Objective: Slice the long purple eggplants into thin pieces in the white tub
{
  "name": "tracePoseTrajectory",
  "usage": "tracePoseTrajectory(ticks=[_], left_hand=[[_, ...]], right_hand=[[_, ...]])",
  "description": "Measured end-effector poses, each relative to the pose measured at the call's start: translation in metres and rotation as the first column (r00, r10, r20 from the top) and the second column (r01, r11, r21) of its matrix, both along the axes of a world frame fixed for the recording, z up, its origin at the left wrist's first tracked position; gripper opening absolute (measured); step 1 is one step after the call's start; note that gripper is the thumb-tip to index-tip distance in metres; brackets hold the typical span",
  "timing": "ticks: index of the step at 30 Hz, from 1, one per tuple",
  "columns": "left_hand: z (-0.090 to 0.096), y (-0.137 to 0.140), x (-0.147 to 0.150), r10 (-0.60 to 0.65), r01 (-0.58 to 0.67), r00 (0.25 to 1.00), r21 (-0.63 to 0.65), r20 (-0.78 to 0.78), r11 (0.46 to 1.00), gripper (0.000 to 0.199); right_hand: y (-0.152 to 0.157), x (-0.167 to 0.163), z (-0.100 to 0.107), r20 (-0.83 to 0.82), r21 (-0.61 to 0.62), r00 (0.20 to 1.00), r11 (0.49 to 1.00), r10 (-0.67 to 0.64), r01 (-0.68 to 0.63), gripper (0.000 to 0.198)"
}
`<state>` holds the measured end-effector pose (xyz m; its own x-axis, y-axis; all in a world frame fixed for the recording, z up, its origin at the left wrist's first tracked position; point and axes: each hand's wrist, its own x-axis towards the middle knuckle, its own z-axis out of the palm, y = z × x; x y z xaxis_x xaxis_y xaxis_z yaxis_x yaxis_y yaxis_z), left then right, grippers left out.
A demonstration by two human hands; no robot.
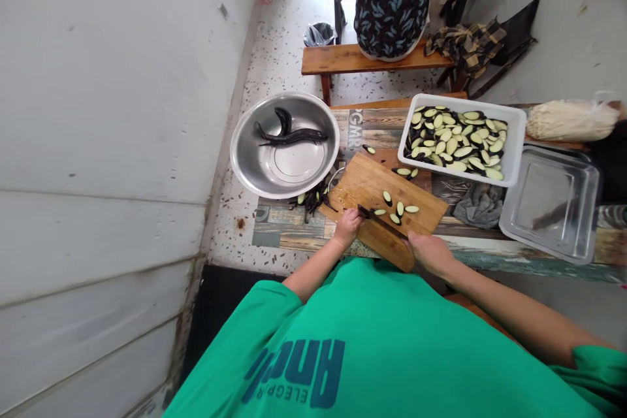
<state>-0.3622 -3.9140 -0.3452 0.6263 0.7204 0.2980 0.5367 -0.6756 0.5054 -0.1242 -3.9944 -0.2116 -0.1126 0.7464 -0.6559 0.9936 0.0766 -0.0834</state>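
On the wooden cutting board (375, 179), my left hand (348, 227) has its fingers curled round the dark end of an eggplant (363, 211). My right hand (430, 252) is closed on the handle of a knife (389, 228), whose dark blade lies across the board close to the left fingers. Several oval eggplant slices (400, 209), pale with dark skin edges, are scattered just beyond the blade. A white plastic tub (514, 144) at the right back holds many more slices. Whole dark eggplants (298, 136) rest in a steel basin (240, 157) at the left.
Eggplant trimmings (313, 199) lie between basin and board. A grey rag (480, 204) sits beside a clear plastic lid or tray (548, 209). A bag of pale, thin items (573, 121) is at far right. Across the table, a person (392, 0) sits on a wooden bench (333, 60).
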Motion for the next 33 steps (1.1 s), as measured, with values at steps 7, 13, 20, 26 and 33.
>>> tracePoseTrajectory(ticks=[7,13,20,26,33], left_hand=[[0.004,0.002,0.0,-0.019,0.019,0.999,-0.001,-0.047,1.0,0.034],[0.013,-0.002,-0.009,-0.001,-0.004,0.988,-0.03,-0.157,1.0,0.021],[0.022,0.028,-0.056,0.434,-0.426,0.893,0.085,-0.124,0.901,0.021],[0.027,0.052,-0.057,0.652,-0.636,0.748,0.145,-0.122,0.758,0.024],[0.024,0.063,0.026,0.101,-0.107,0.988,-0.05,-0.121,0.993,0.037]], right_hand=[[0.017,-0.031,-0.023,-0.028,0.035,0.995,0.994,-0.099,0.1,0.043],[0.0,-0.007,-0.026,-0.078,0.317,0.986,0.934,-0.145,0.162,0.047],[-0.015,0.04,-0.015,0.018,0.489,0.995,0.868,-0.103,0.081,0.035],[-0.036,0.061,-0.019,0.042,0.431,0.973,0.883,-0.226,0.187,0.032],[-0.047,0.065,-0.014,0.034,0.403,0.89,0.821,-0.455,0.404,0.034]])
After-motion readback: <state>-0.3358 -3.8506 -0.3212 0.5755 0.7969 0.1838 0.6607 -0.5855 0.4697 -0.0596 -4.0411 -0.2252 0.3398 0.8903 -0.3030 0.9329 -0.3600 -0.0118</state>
